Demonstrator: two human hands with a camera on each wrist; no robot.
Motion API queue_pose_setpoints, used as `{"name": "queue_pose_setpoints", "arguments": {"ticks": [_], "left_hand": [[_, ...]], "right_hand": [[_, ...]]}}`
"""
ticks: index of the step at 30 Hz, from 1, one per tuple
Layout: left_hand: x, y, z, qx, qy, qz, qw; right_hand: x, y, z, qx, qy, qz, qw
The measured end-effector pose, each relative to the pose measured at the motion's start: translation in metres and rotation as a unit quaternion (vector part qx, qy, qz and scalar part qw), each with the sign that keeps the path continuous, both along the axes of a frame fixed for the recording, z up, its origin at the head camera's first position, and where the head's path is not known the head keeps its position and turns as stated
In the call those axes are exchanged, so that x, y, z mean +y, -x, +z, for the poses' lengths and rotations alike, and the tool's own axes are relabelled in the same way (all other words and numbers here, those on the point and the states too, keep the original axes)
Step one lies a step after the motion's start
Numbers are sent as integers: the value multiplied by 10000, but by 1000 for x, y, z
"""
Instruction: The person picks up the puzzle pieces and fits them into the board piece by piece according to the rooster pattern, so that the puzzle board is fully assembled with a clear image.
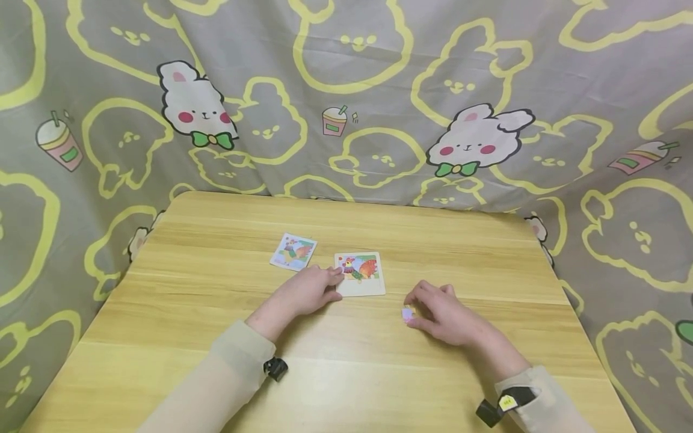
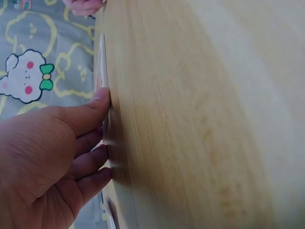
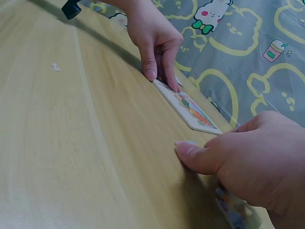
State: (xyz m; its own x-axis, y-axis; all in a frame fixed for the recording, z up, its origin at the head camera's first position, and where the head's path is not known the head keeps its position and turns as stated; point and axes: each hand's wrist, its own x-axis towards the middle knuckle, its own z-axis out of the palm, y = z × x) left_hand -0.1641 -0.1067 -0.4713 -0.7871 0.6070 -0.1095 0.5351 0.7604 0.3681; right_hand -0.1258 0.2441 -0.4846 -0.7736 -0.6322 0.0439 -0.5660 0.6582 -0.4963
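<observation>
1. Puzzle piece (image 1: 408, 313), small, with lilac and yellow on it, sits at the fingertips of the right hand (image 1: 446, 314), at 9 o'clock from that hand's middle.
2. Thumb and fingers of the right hand pinch the piece. The right wrist view also shows a patterned thing (image 3: 231, 210) partly hidden under this hand; I cannot tell what it is.
3. From the piece, the puzzle board (image 1: 357, 288) lies near, at 10 o'clock, flat and apart from it. A rooster picture fills its upper part; the strip along its 6 o'clock side is bare and pale.
4. At the board's 9 o'clock edge is the left hand (image 1: 310, 291), thumb and fingers reaching down to touch that edge, not wrapped round it.
5. From the left hand, a picture card (image 1: 293, 251) with a similar rooster lies at 11 o'clock, slightly turned.
6. Board and card lie on the wooden table (image 1: 346, 391); past its 12 o'clock edge hangs a grey curtain (image 1: 379, 99) printed with yellow outlines and white rabbits.
</observation>
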Motion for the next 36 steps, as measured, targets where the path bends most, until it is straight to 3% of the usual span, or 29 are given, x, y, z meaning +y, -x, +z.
{"name": "queue_pose_setpoints", "arguments": {"ticks": [21, 29, 36], "left_hand": [[-2, -1, 0, 74, -134, -117, 9998], [-2, -1, 0, 125, -181, -171, 9996], [-2, -2, -1, 135, -217, -168, 9995]], "right_hand": [[-3, -9, -17, 751, 386, -82, 9964], [-2, -11, -19, 569, 389, -78, 9976], [-1, -10, -20, 446, 495, -390, 9970]]}}
